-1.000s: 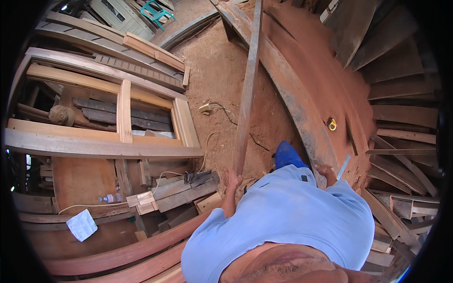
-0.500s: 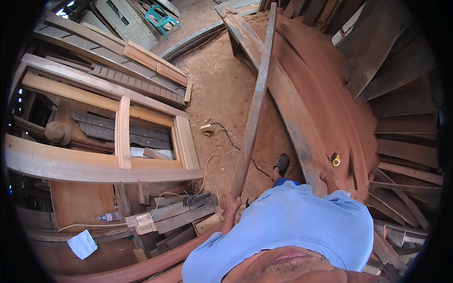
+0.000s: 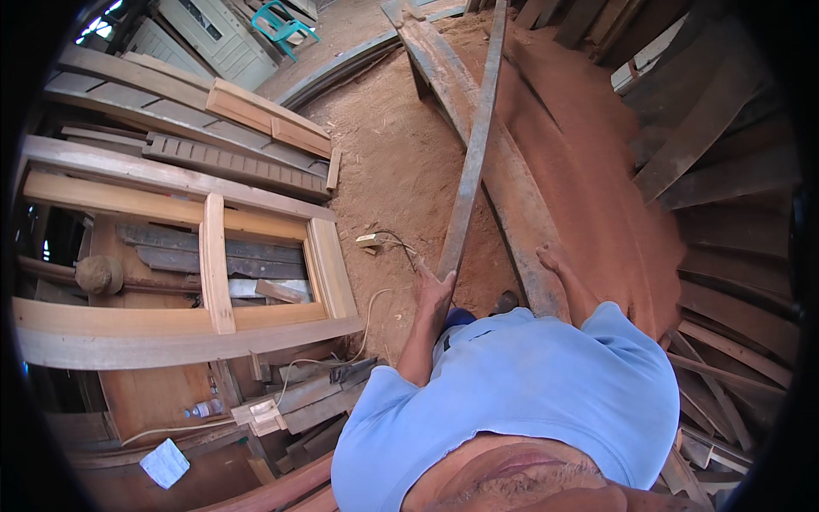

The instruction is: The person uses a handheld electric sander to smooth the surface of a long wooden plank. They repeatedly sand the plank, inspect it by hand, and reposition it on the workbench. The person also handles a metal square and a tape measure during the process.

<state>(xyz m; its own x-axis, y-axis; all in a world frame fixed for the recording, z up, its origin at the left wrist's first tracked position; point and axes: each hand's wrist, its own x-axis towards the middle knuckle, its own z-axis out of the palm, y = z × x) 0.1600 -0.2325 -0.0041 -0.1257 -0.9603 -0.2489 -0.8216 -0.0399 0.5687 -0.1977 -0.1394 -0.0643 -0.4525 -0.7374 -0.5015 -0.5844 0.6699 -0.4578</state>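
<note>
My left hand [image 3: 433, 288] grips the near end of a long, narrow wooden board [image 3: 474, 162], its fingers wrapped round the edge. The board slants away from me, and its far part crosses over a wide plank bench [image 3: 516, 183]. My right hand [image 3: 551, 257] is at the right edge of that bench, near its close end, with the fingers stretched forward and nothing visible in them. My shirt hides the near end of the bench and most of my feet.
At left lies a wooden frame [image 3: 217, 264] across stacked timber. A small wooden block [image 3: 369, 241] with a cord sits on the ground. Reddish sawdust [image 3: 610, 205] is heaped right of the bench, beside leaning boards [image 3: 712, 145]. A green chair [image 3: 281, 30] stands far off.
Both my hands have moved forward, the left still holding the board, whose near end is farther from me. My right hand has slid along the bench. The yellow tape measure no longer shows.
</note>
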